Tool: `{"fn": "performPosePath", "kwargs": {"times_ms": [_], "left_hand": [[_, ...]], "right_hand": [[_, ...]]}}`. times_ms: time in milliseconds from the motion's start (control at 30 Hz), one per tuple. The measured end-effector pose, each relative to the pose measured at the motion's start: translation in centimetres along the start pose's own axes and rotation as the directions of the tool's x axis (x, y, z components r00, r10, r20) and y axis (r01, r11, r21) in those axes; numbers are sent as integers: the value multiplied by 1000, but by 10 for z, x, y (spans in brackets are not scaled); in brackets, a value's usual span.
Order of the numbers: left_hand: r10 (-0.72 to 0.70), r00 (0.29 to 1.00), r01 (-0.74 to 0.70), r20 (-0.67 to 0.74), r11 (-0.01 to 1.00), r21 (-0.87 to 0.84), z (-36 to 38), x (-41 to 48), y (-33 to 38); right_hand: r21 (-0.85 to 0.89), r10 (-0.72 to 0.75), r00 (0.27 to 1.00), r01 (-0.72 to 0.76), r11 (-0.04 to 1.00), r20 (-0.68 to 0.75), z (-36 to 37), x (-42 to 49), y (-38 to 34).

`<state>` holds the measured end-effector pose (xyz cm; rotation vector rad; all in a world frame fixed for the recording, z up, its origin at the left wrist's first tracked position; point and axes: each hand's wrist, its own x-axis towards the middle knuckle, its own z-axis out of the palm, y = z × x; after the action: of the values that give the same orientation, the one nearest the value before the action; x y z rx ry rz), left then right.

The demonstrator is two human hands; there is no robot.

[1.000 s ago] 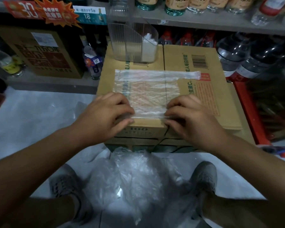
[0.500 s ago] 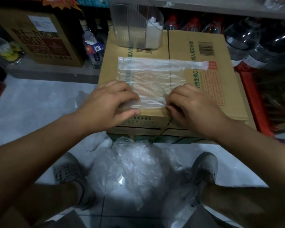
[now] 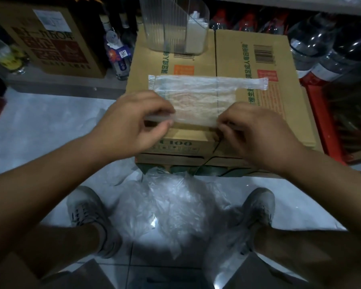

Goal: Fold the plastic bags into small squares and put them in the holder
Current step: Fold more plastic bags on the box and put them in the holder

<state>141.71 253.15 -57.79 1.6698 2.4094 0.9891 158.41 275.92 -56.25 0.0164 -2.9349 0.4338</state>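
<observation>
Moved: both hands have peeled the near edge of the plastic bag (image 3: 196, 97) up off the box; half a second back it was pressed flat.
Surface: two cardboard boxes (image 3: 258, 59) side by side on a pale tiled floor (image 3: 40, 126), with the bag lying across both tops.
Room: low shelf of bottles (image 3: 321, 38) behind, and a loose pile of bags (image 3: 175, 205) on the floor between the shoes.
Holder: clear ribbed holder (image 3: 165, 28) at the far end of the left box, with a white stack in its right compartment.
Bag look: thin, see-through, crinkly, flattened into a band.
Direction: long axis runs left-right, and a narrow strip pokes out to the right.
Grip: left hand (image 3: 133, 124) and right hand (image 3: 256, 132) each pinch a near corner between thumb and fingertips.
</observation>
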Motion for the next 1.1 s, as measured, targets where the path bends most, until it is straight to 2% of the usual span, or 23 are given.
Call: {"fn": "performPosePath", "kwargs": {"times_ms": [133,267,400,500,633,833,900,1000,1033,1100], "left_hand": [[-250,968,244,-34,961,-130,-8,12,-1],[-492,870,475,-45,858,-194,-5,28,-9],[-598,801,567,-33,775,-280,-1,44,-19],[-628,776,600,-62,765,-235,2,53,-25],[-633,766,610,-113,771,-182,1,57,-28],[-630,759,576,-165,768,-281,-1,58,-26],[-590,780,535,-209,801,-267,-1,56,-29],[-405,858,429,-317,903,7,0,52,-28],[-325,897,371,-301,922,110,2,50,-25],[-176,971,213,-160,943,255,6,47,-19]], "right_hand": [[41,55,998,-54,998,-22,-17,22,0],[15,113,993,-114,993,43,-27,54,6],[-24,188,981,-187,982,50,-22,79,19],[-15,257,965,-257,966,41,-11,91,32],[56,308,951,-310,949,34,5,99,42],[205,339,941,-335,920,17,11,97,42],[231,346,938,-343,910,31,12,96,42],[268,341,937,-349,898,76,11,93,42],[278,337,937,-348,895,90,10,91,42],[281,323,939,-343,896,116,8,89,40]]}}
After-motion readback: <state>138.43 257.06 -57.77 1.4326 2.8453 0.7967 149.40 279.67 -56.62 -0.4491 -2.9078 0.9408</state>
